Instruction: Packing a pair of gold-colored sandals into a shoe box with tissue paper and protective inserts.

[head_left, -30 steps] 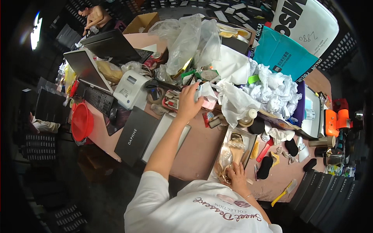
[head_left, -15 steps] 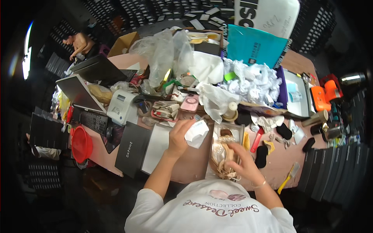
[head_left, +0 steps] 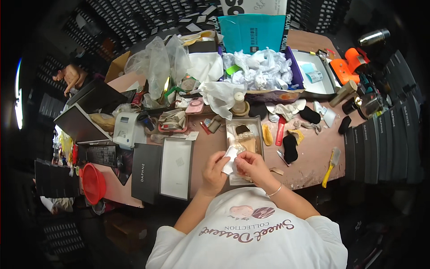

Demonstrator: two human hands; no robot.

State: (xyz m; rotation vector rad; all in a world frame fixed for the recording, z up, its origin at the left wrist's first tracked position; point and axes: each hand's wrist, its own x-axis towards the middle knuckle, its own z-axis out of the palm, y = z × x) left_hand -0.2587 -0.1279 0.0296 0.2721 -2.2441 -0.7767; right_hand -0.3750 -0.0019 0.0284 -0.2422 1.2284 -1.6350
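A small white folded paper (head_left: 230, 165) is in front of me, pinched by my left hand (head_left: 215, 174) along its left side. My right hand (head_left: 256, 169) is closed, its fingertips pressed together at the paper's right edge. Both hands are over the near end of an open shoe box (head_left: 259, 131). Inside the box lie beige shoes (head_left: 246, 141), partly wrapped in clear plastic, with a dark opening showing at the far end. My hands and the paper hide the box's near part.
Left of the box lie an open grey-white box lid (head_left: 175, 170) and a dark box lid (head_left: 145, 170). Black insole-like pads (head_left: 290, 149), a red-handled tool (head_left: 280, 131) and a yellow-handled brush (head_left: 330, 168) lie right. Crumpled paper fills a purple bin (head_left: 293, 67) behind. Dark boxes (head_left: 387, 143) stand at right.
My right hand has left the shoes and come to the white paper. My left hand has brought the paper nearer, over the box's near end. The whole view has shifted.
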